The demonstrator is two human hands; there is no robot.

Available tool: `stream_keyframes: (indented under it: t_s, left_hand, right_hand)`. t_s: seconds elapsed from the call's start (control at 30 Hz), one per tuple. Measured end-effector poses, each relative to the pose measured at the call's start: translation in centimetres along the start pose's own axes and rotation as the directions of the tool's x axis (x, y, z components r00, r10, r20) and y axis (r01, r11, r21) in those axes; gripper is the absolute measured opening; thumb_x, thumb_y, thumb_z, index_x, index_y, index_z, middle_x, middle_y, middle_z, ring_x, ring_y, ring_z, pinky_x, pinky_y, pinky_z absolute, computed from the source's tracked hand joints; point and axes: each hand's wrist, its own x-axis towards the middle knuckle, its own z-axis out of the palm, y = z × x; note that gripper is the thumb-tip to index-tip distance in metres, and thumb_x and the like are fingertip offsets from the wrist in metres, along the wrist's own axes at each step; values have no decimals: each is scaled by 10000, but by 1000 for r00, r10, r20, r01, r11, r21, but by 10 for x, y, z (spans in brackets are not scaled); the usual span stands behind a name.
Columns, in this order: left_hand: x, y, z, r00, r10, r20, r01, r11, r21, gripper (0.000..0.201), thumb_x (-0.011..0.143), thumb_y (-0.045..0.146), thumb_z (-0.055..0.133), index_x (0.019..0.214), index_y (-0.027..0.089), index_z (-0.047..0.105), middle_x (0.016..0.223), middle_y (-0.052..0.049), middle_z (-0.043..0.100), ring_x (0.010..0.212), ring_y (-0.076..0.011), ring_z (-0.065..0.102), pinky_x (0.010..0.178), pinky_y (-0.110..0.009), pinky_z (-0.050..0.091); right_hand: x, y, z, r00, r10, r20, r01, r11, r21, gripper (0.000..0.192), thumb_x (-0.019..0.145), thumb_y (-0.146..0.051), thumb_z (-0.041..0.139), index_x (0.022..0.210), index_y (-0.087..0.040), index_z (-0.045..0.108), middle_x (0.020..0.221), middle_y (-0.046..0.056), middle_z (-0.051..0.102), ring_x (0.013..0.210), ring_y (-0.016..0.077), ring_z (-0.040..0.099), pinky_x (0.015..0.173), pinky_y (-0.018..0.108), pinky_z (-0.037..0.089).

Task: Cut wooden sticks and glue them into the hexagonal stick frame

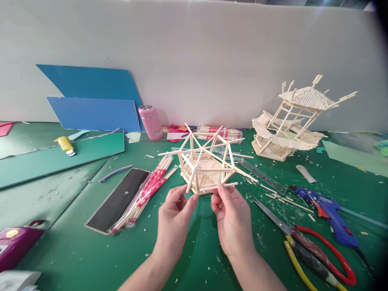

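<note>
A pavilion-like frame of thin wooden sticks sits on the green table in front of me, with a slatted polygonal base, short posts and crossing sticks on top. My left hand is closed at its near left corner, thumb and fingers pinching the base by a post. With thumb and fingertips, my right hand pinches a short wooden stick along the frame's near edge. Whether that stick touches the frame all along is hard to see. The right hand's other fingers are curled in.
Right of the hands lie scissors, a blue glue gun and a clear ruler. A larger stick pavilion stands behind. Leftward are bagged sticks, a phone and a purple device; a pink bottle stands at the back.
</note>
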Motion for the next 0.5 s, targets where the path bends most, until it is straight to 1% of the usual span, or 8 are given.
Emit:
stream_keyframes:
  t_s: [0.07,0.13,0.2,0.27,0.33,0.4,0.5]
  left_hand:
    - [13,1,-3,995,96,36,-98,993,59,291,666,234,702,954,201,666,801,2,549,608,-110,403,543,-209,358]
    - [23,4,-2,982,172,81,-178,981,73,331,661,197,696,990,210,660,881,-14,571,603,-107,414,548,-211,372]
    - [30,7,2,972,208,109,-215,975,57,305,644,161,696,945,203,676,866,-19,591,594,-109,436,540,-211,380]
    - [35,10,7,970,192,151,-201,979,41,242,609,126,708,844,183,695,717,-3,592,569,-116,456,509,-206,372]
    - [39,11,10,966,163,201,-175,983,47,217,589,98,711,792,171,697,588,19,561,553,-126,476,490,-204,369]
    - [43,8,11,960,143,241,-158,986,45,230,608,102,699,826,175,691,595,18,578,575,-139,510,519,-215,397]
    - [47,1,9,957,136,257,-148,989,30,185,651,152,679,833,184,683,652,8,606,619,-159,549,584,-245,433]
  right_hand:
    - [3,3,2,1000,-10,-4,10,999,-32,190,699,-334,668,653,-171,583,519,-56,536,502,76,440,492,205,328]
    - [5,5,5,1000,-5,-2,5,999,-46,202,699,-338,667,650,-167,573,530,-49,546,500,79,451,492,212,330]
    - [8,8,6,1000,5,10,-4,999,-48,201,697,-328,669,644,-164,565,547,-39,556,503,83,455,491,219,331]
    - [11,9,6,1000,11,29,-9,999,-50,205,698,-324,668,634,-165,554,552,-36,557,503,82,453,490,220,330]
    - [14,11,5,999,17,49,-14,998,-61,211,701,-330,664,633,-168,548,535,-42,549,498,77,452,486,214,328]
    - [15,12,4,998,26,57,-22,997,-69,209,702,-334,662,644,-171,545,524,-46,548,493,76,459,483,209,330]
    - [16,12,4,998,29,50,-25,997,-72,199,702,-326,664,663,-170,546,535,-43,558,487,75,469,475,206,331]
